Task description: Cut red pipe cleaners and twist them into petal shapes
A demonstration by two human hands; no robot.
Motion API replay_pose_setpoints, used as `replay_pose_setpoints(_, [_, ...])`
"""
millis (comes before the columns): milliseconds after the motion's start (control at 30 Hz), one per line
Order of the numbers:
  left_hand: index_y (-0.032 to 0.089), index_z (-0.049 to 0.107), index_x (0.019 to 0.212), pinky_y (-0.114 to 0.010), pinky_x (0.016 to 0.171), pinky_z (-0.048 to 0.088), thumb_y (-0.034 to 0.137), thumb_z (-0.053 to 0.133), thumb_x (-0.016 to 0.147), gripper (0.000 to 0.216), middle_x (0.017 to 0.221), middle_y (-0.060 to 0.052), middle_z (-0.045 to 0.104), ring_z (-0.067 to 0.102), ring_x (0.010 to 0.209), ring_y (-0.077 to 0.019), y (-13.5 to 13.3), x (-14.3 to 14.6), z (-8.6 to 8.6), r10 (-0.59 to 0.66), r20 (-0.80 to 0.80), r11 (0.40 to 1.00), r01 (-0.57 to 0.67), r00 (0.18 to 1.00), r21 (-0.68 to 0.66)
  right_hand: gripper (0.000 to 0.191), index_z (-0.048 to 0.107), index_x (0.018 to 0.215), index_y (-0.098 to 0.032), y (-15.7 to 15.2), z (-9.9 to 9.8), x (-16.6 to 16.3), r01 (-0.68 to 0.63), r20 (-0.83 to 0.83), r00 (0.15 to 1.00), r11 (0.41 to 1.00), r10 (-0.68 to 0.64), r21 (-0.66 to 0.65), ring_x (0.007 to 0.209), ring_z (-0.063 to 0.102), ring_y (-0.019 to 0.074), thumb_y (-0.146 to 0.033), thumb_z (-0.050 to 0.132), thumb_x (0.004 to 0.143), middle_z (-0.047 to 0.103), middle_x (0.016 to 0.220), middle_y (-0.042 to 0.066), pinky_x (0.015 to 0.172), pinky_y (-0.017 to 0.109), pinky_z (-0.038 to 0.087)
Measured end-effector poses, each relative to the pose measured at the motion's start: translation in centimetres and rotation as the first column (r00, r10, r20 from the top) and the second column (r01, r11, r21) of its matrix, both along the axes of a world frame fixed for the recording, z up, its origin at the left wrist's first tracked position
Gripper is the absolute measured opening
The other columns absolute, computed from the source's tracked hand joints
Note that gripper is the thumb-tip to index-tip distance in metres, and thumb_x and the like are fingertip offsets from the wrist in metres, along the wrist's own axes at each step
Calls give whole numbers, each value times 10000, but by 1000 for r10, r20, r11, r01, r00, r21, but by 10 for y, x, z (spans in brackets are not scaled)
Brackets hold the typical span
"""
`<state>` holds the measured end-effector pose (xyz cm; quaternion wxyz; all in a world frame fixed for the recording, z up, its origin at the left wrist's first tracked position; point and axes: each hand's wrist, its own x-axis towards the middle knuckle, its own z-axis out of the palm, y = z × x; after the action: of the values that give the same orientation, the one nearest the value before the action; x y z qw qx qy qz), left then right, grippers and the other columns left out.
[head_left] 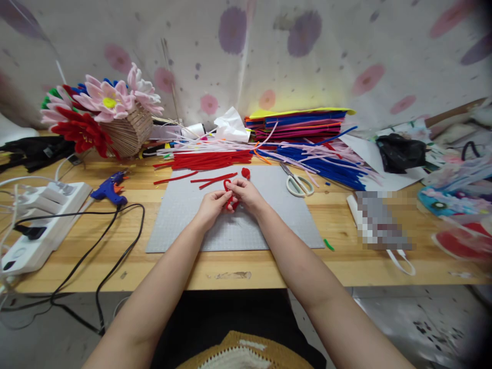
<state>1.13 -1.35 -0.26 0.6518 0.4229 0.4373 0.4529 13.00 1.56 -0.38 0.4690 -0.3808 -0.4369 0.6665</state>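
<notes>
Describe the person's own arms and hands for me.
The left hand and right hand are gloveless. The left arm and right arm are bare along their visible lengths, with no sleeve, watch or bracelet showing. Fine details on the fingers are too small to tell.

We have a wooden desk with a grey mat lying centrally, just short of the front edge. Towards the left edge we see a white power strip and a blue glue gun. Along the back edge we find a woven basket, left of middle, and red fuzzy stems. A green scrap lies just beside the mat's right side.
</notes>
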Motion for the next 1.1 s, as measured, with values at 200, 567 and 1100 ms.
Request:
replay_pose_setpoints(200, [100, 604, 714, -213, 509, 486, 310, 711, 611, 258, 599, 15, 571, 480, 465, -37, 0, -3, 1, -60, 105, 996, 67, 993, -58, 322, 533, 699, -155, 1, -2, 3, -106, -97, 990, 994, 103, -26, 368, 449, 37, -414, 697, 602, 518, 469, -57, 328, 132, 252])
replay_pose_setpoints(567, [96, 602, 739, -123, 425, 470, 154, 536, 789, 101, 534, 43, 486, 419, 370, 5, 1, -7, 6, -164, 377, 933, 268, 911, -241, 172, 618, 764, -122, 5, -3, 8, -216, -375, 918, 956, 129, -201, 362, 324, -27, -289, 577, 777, 602, 655, -15, 303, 71, 259])
replay_pose_setpoints(1100, [99, 604, 735, -156, 480, 489, 217, 658, 694, 136, 544, 38, 520, 441, 407, -7, 0, -3, -2, -219, 326, 942, 286, 920, -175, 140, 561, 653, -123, 6, 3, 7, -163, -337, 939, 954, 71, -252, 315, 253, -35, -221, 647, 705, 563, 557, -44, 305, 85, 246])
